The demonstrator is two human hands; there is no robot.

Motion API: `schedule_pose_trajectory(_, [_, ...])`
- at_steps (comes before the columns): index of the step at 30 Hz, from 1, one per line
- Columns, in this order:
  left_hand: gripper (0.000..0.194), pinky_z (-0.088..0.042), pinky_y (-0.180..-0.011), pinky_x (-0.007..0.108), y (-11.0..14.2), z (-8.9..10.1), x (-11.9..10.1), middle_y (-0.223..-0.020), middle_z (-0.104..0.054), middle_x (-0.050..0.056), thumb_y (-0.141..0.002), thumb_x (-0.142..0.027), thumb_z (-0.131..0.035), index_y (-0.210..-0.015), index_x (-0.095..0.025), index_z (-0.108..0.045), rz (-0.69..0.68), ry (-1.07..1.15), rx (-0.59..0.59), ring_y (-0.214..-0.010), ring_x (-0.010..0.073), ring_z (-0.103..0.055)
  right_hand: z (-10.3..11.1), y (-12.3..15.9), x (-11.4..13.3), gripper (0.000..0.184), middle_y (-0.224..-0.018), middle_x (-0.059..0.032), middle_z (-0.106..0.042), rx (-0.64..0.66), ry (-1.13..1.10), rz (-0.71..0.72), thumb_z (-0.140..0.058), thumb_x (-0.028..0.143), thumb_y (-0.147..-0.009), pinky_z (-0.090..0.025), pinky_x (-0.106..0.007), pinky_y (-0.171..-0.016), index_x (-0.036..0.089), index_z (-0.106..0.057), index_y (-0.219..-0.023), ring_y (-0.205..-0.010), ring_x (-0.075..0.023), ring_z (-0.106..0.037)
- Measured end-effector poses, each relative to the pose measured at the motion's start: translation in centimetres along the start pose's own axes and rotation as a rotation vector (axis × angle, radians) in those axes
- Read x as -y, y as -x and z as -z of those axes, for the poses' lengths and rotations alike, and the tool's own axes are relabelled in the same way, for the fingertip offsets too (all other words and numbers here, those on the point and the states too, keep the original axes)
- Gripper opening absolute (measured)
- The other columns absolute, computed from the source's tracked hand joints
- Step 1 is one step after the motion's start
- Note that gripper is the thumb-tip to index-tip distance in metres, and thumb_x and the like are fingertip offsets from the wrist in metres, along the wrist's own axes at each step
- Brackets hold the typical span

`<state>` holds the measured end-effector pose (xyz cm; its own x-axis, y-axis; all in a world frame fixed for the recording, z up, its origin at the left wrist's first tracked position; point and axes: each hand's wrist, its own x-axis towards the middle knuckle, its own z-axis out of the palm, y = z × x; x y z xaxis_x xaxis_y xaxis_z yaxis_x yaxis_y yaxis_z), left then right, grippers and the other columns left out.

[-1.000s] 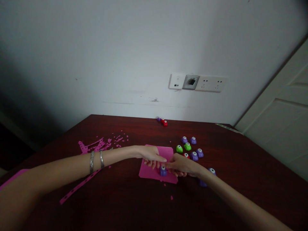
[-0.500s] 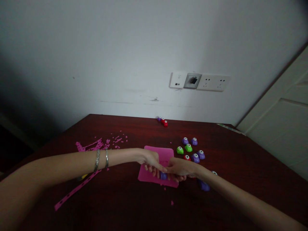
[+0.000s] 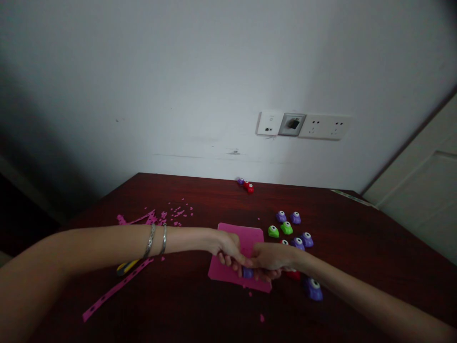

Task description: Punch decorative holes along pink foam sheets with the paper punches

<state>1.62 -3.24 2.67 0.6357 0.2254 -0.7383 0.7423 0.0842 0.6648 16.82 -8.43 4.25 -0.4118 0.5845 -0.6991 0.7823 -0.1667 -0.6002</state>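
Observation:
A pink sheet of paper [image 3: 235, 233] with rounded corners lies ahead of me. At its near edge, a small purple craft punch [image 3: 247, 272] is squeezed between my two hands, mostly hidden by the fingers. My left hand [image 3: 230, 247] grips it from the left, with its thumb on top. From the right, my right hand [image 3: 269, 259] closes around the same punch, and the two thumbs meet above it. Under my right forearm, a red punch [image 3: 293, 275] is partly covered. Tiny pink paper bits [image 3: 262, 317] lie just in front of the sheet.
Several purple, green and red punches [image 3: 286, 227] stand to the right, with another purple punch [image 3: 314, 289] nearer me. At the back are a few more punches [image 3: 250, 188]. Pink scraps [image 3: 178, 214], a punched strip [image 3: 114, 289] and a yellow-and-dark utility knife [image 3: 126, 267] lie left.
The whole view has shifted slightly, so everything sits lower and a little to the right. Both hands keep their hold on the purple punch at the sheet's near edge.

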Motion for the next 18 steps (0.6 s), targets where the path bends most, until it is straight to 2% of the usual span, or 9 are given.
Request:
schedule_pose_trajectory(3, [0.042,-0.017,-0.036,0.020,0.6,0.5,-0.6,-0.047,-0.052,0.001,-0.053,-0.058,-0.072,-0.050,-0.017,-0.063,-0.022,-0.113,-0.086,-0.037,0.0051,-0.033,-0.1,0.1,-0.8,0.047,-0.038,0.0051,-0.045,-0.035,-0.006,0.066,-0.045,0.051,-0.083,-0.021,-0.017,-0.031,0.017,-0.051,-0.052,-0.029,-0.0040,-0.032])
schedule_pose_trajectory(5, [0.040,-0.021,-0.037,0.020,0.8,1.2,-0.8,-0.048,-0.052,0.000,-0.054,-0.055,-0.072,-0.053,-0.016,-0.062,-0.087,-0.184,-0.158,-0.038,0.0057,-0.037,-0.3,0.3,-1.3,0.048,-0.038,0.0047,-0.045,-0.090,0.012,0.130,-0.044,0.052,-0.083,-0.024,-0.017,-0.032,0.017,-0.049,-0.050,-0.030,-0.0046,-0.034])
schedule_pose_trajectory(8, [0.033,-0.028,-0.041,0.021,0.5,2.4,-0.3,-0.047,-0.051,-0.002,-0.058,-0.047,-0.072,-0.060,-0.015,-0.064,-0.263,-0.244,-0.270,-0.041,0.0070,-0.041,-1.1,0.5,-1.8,0.050,-0.037,0.0038,-0.044,-0.236,0.074,0.149,-0.043,0.051,-0.083,-0.027,-0.018,-0.033,0.017,-0.045,-0.046,-0.030,-0.0055,-0.037])
schedule_pose_trajectory(10, [0.025,-0.032,-0.045,0.021,0.1,2.6,0.5,-0.050,-0.053,-0.003,-0.059,-0.038,-0.073,-0.067,-0.015,-0.066,-0.376,-0.303,-0.349,-0.044,0.0079,-0.045,-1.7,0.7,-1.8,0.046,-0.039,0.0031,-0.045,-0.390,0.111,0.139,-0.045,0.048,-0.083,-0.026,-0.019,-0.034,0.017,-0.048,-0.049,-0.032,-0.0063,-0.039])
schedule_pose_trajectory(13, [0.020,-0.037,-0.053,0.021,-0.4,2.0,1.8,-0.063,-0.061,-0.001,-0.062,-0.030,-0.071,-0.076,-0.016,-0.068,-0.490,-0.357,-0.437,-0.055,0.0095,-0.052,-2.8,0.9,-1.6,0.037,-0.046,0.0005,-0.051,-0.611,0.245,0.157,-0.053,0.044,-0.079,-0.024,-0.021,-0.039,0.016,-0.054,-0.054,-0.041,-0.0084,-0.043])
schedule_pose_trajectory(18, [0.018,-0.036,-0.054,0.020,-1.0,0.8,2.8,-0.066,-0.063,0.000,-0.067,-0.030,-0.068,-0.077,-0.015,-0.068,-0.554,-0.389,-0.504,-0.059,0.0104,-0.052,-4.9,0.9,-1.5,0.044,-0.060,-0.0080,-0.061,-0.751,0.426,0.112,-0.052,0.056,-0.077,-0.030,-0.025,-0.046,0.016,-0.061,-0.059,-0.054,-0.0170,-0.055])
